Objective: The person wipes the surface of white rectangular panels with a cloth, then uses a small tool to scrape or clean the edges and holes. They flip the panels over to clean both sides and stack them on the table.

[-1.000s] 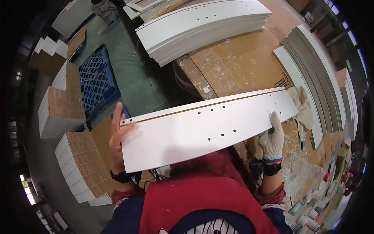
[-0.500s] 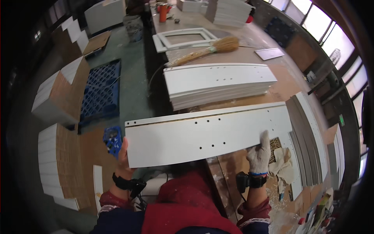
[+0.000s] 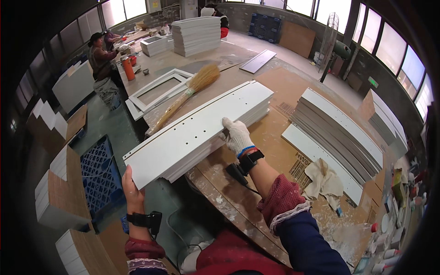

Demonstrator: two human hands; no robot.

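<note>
A long white panel (image 3: 169, 149) with drilled holes and a groove along its far edge lies slantwise over the stack of similar panels (image 3: 206, 155), its left end sticking out past them. My bare left hand (image 3: 133, 189) grips that left end, with the thumb against the end edge. My right hand (image 3: 237, 136), in a white knitted glove, is closed on the near edge, thumb on top and the other fingertips mostly hidden. Black straps with small boxes sit on both wrists.
Beyond the stack lie a straw broom (image 3: 204, 79) and white frames (image 3: 158, 94). More panels (image 3: 337, 133) are piled at the right, near a crumpled cloth (image 3: 323, 178). A blue pallet (image 3: 98, 169) is on the floor at left. People work at the far left.
The panel has gone from being held up in front of me to lying over the stack. Both hands have moved with it, and my view has lifted and turned right.
</note>
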